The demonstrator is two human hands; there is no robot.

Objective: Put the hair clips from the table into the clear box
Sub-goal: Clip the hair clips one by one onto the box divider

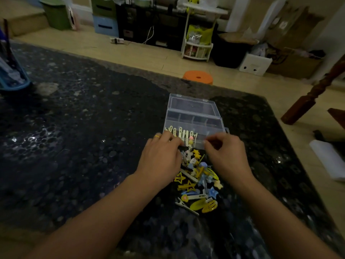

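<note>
The surface (74, 128) is dark polished stone with pale pebble-like flecks, glossy under dim light, and beyond its far edge lies a light wood floor (130, 51) crowded with an orange stool (197, 77), a white tiered rack (197, 47), a green bin (56, 14), stacked green and blue drawers (105, 15) and cardboard boxes (295, 34); a turned wooden leg (313, 94) slants in at the right. Just beyond the fingers stands the clear box (194, 118), its lid thrown back flat, with one row of four small far compartments and a long near compartment holding roughly six pale yellow clips (181, 132) side by side. The left hand (160, 161), with a gold ring (157, 136), has its fingers (172, 140) curled at the box's near wall beside a pink-and-yellow clip (190, 141); whether they pinch it cannot be told, since motion blur and the knuckles hide the tips. The right hand (226, 157) has its fingers (211, 143) bent narrowly at the same wall, and any hold there is equally unclear. Below and between the two hands, nearer the wrists, the pile of hair clips (197, 182) lies on the stone: yellow stars, blue stars, yellow oval snap clips and white alligator clips, overlapping too much to count, partly covered by both hands.
</note>
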